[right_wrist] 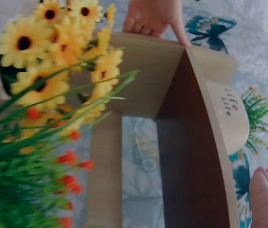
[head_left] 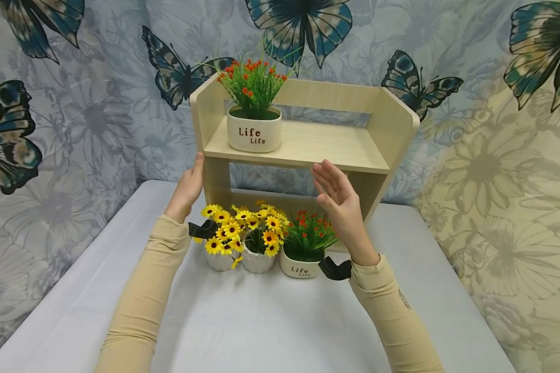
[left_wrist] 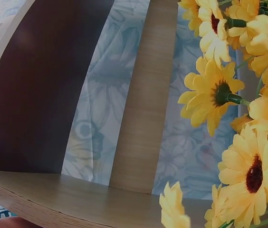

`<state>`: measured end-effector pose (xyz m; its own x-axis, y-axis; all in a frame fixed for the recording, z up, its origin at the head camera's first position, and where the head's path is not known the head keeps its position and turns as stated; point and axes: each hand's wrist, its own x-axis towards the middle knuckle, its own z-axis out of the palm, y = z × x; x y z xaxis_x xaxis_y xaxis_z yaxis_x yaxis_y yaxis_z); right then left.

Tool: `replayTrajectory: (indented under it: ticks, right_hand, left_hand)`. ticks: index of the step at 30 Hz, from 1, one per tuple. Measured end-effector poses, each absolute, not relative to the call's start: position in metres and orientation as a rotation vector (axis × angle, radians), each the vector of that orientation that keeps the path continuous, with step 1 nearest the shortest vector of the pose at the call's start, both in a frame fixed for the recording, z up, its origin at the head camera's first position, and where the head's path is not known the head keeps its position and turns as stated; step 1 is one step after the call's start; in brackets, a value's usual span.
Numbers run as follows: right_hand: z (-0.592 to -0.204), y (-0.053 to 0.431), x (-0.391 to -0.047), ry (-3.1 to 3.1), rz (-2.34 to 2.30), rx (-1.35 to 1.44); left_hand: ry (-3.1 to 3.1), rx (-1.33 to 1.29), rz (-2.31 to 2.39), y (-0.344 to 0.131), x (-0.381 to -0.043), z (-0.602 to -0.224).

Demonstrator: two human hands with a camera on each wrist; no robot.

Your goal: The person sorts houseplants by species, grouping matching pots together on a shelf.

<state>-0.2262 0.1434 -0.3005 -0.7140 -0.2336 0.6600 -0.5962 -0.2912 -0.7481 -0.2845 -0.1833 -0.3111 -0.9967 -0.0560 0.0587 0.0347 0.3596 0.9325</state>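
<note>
Evidently, the left hand (head_left: 188, 186) rests against the outer side of the wooden shelf (head_left: 326, 142), left of centre in the head view, its thumb laid along the front edge and its fingers fairly straight. The right hand (head_left: 338, 199), right of centre, is spread wide and holds nothing, palm toward the shelf, fingers extended near the front edge of the upper board; the right wrist view shows it at the lower right. A black wrist device (head_left: 203, 229) is fitted on the left wrist, a second black device (head_left: 335, 269) on the right, both beside beige sleeves (head_left: 137, 290). The shelf stands upright at the centre of the frame. On the left part of its upper board sits an upright white pot with red flowers (head_left: 254, 129), marked "Life". Below, between the forearms, stand in a row a left yellow-flowered pot (head_left: 221, 260), a middle yellow-flowered pot (head_left: 258, 260) and a lower red-flowered pot (head_left: 301, 267), likewise marked "Life". These three stand on the white-covered table (head_left: 261, 326) in front of the shelf. Butterfly-printed fabric (head_left: 98, 114) fills the background.
</note>
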Motion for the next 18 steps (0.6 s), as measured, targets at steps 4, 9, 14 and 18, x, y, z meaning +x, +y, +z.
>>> replayTrajectory:
  ticks: [4,9,14,18]
  right_hand:
    - [-0.314,0.151,-0.217,-1.705,2.094,1.043]
    - [-0.333,0.161,-0.205,-1.652,2.126,1.079]
    - [-0.350,0.172,-0.190,-1.676,2.156,1.114]
    - [-0.362,0.182,-0.179,-1.716,2.159,1.133]
  left_hand:
    - [-2.526,0.025,-1.720,-0.182,-0.285,-0.311]
    - [-2.520,0.017,-1.724,-0.180,-0.284,-0.309]
    - [-2.513,0.021,-1.741,-0.181,-0.284,-0.310]
    - [-2.526,0.024,-1.730,-0.182,-0.284,-0.311]
